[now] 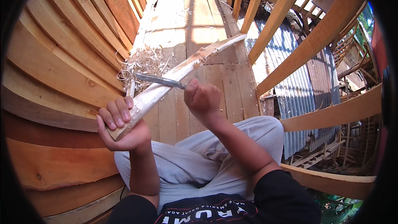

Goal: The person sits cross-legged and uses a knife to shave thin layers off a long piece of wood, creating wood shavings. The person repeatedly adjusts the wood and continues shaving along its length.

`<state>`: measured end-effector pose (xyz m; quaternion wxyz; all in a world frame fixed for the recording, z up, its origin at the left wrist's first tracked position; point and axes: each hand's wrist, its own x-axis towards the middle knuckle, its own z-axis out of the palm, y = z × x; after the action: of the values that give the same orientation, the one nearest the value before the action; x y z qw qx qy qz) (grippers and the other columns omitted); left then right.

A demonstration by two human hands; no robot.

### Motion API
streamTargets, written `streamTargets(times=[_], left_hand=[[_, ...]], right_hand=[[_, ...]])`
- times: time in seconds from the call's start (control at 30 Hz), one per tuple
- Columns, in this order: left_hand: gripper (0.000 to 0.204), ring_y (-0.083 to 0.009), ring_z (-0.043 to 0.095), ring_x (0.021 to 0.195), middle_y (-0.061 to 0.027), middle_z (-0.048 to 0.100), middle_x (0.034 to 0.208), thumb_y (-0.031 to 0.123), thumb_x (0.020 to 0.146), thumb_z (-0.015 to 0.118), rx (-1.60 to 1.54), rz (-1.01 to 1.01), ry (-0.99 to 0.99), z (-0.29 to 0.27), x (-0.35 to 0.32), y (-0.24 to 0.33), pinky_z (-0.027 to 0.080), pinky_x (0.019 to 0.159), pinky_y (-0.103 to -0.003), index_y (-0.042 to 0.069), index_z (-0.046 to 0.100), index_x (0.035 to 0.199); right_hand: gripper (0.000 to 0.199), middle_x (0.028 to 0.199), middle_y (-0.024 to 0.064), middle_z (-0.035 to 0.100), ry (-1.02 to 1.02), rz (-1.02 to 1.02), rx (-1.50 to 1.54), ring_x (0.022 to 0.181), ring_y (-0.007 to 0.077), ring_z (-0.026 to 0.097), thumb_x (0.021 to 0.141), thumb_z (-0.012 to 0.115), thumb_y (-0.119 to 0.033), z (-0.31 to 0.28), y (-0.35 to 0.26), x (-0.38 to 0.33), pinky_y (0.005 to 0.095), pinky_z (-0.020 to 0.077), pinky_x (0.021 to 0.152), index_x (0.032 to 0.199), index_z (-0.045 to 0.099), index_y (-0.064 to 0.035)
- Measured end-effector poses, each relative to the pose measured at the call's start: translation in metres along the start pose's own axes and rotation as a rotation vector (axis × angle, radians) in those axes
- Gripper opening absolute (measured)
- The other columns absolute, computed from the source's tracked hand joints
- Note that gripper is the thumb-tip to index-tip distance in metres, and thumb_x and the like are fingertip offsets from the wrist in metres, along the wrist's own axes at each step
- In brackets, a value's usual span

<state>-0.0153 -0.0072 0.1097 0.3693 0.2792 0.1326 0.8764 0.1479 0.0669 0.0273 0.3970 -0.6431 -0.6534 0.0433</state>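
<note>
While fingers cover it: knife handle hidden in the right hand [203,99].
Left hand [120,126]: clamped on stick [166,86].
Blade [159,80]: bare, across stick.

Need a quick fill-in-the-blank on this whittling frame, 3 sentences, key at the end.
1. The left hand grips the near end of a long wooden ____.
2. The right hand holds a ____ whose blade lies across that wood.
3. A pile of wood ____ lies on the plank floor beyond the blade.

Missing words: stick; knife; shavings
</note>
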Motion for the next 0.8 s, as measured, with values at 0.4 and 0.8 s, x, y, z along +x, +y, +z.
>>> streamTargets(times=[0.4,0.8], left_hand=[[0.032,-0.011,0.036,0.061,0.003,0.031,0.059,0.025,0.096,0.038,-0.001,-0.027,-0.046,0.005,0.0,0.001,0.037,0.073,-0.03,0.019,0.032,0.065],[0.032,-0.0103,0.034,0.06,0.0031,0.031,0.06,0.024,0.095,0.038,-0.013,-0.034,-0.088,-0.002,0.002,0.002,0.036,0.073,-0.029,0.019,0.032,0.065]], right_hand=[[0.052,0.054,0.0252,0.056,0.003,0.107,-0.008,0.052,0.0443,0.059,0.094,0.036,-0.025,0.006,0.02,0.017,0.0545,0.0486,0.053,0.056,0.061,0.0],[0.053,0.053,0.0243,0.056,0.085,0.046,-0.002,0.051,0.0443,0.059,0.095,0.037,-0.025,0.011,0.026,0.016,0.0545,0.0484,0.053,0.053,0.06,-0.0002]])
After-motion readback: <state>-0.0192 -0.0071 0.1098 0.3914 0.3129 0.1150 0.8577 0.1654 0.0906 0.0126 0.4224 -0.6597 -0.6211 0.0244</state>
